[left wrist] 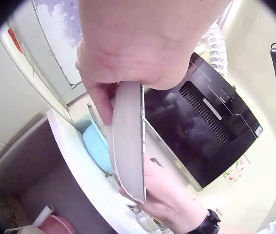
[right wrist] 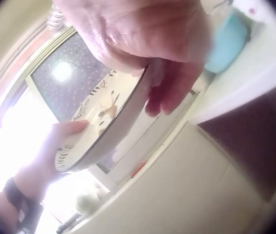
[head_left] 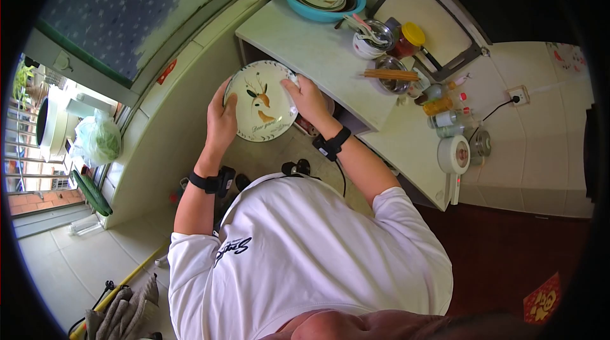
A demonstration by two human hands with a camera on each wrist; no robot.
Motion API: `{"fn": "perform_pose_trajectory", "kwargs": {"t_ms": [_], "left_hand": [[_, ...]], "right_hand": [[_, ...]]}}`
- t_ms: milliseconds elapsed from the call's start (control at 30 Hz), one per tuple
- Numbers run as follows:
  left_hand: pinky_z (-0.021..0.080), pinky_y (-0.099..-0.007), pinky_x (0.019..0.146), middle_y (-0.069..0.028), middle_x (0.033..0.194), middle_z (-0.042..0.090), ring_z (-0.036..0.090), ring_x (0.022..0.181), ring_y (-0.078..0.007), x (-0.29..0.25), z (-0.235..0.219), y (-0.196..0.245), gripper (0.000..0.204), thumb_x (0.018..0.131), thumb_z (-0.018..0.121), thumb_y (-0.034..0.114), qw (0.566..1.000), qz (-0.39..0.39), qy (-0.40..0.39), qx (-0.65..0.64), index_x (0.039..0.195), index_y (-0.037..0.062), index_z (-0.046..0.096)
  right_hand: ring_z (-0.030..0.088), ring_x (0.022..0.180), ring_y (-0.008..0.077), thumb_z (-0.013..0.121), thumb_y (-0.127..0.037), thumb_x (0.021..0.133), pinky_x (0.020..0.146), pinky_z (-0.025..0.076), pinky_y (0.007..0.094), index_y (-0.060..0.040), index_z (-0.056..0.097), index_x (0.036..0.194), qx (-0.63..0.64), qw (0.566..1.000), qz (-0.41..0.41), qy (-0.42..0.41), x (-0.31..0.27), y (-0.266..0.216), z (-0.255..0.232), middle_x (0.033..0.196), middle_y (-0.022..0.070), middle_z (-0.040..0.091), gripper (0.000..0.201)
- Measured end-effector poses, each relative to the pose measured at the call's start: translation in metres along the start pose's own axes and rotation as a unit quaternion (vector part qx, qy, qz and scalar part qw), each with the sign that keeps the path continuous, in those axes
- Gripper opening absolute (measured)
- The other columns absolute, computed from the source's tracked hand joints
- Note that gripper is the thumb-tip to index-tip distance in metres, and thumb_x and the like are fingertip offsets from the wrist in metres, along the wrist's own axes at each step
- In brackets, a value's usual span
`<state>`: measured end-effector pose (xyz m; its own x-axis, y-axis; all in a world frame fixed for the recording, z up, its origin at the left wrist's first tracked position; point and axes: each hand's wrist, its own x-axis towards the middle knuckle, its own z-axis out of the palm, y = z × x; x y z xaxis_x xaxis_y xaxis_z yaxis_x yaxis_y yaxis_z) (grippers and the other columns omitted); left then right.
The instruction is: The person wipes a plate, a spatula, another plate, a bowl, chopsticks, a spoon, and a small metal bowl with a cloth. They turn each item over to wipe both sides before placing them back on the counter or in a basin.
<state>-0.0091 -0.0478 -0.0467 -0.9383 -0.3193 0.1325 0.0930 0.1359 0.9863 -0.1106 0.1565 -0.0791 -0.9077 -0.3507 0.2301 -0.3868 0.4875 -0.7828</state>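
A white plate (head_left: pixel 265 108) with a deer picture and a dark leafy rim faces up in front of the body. The left hand (head_left: pixel 221 118) grips its left edge, thumb over the rim and fingers beneath. On the opposite edge, the right hand (head_left: pixel 309 100) holds on with its thumb on top. Seen from the left wrist, the plate (left wrist: pixel 128 141) is edge-on, showing its pale deep side. In the right wrist view the plate (right wrist: pixel 103 117) is tilted, and the right hand's fingers (right wrist: pixel 177 92) curl under it.
A blue basin (head_left: pixel 289 6) holding more deer plates stands at the counter's far end. On the white counter (head_left: pixel 286 35) are bowls, chopsticks (head_left: pixel 391 74), a yellow-lidded jar (head_left: pixel 413 34) and several bottles. A cutting board (head_left: pixel 427 16) leans behind. At the left, a cucumber (head_left: pixel 92 193) lies by the window.
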Motion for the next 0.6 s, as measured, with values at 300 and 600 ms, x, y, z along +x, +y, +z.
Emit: {"fn": "perform_pose_trajectory", "kwargs": {"t_ms": [300, 600], "left_hand": [[0.043, -0.0317, 0.102, -0.0154, 0.127, 0.062, 0.058, 0.117, -0.0220, -0.003, 0.029, 0.000, 0.037, 0.099, 0.048, 0.003, 0.985, 0.057, 0.163, -0.020, 0.135, -0.0027, 0.051], [0.046, -0.0333, 0.097, -0.0167, 0.120, 0.064, 0.061, 0.112, -0.0225, 0.015, -0.020, 0.037, 0.043, 0.090, 0.061, 0.008, 0.994, -0.007, -0.068, 0.088, 0.131, -0.0021, 0.054]], "right_hand": [[0.059, 0.074, 0.0091, 0.057, -0.027, 0.101, 0.065, 0.049, 0.0283, 0.0037, 0.063, 0.100, 0.332, 0.911, 0.245, 0.027, -0.023, -0.038, 0.014, 0.085, 0.0045, 0.067, 0.031], [0.065, 0.066, 0.0264, 0.062, -0.028, 0.095, 0.059, 0.049, 0.0384, 0.0006, 0.063, 0.098, 0.002, 1.000, -0.030, -0.009, 0.005, -0.013, -0.018, 0.079, 0.0149, 0.066, 0.028]]}}
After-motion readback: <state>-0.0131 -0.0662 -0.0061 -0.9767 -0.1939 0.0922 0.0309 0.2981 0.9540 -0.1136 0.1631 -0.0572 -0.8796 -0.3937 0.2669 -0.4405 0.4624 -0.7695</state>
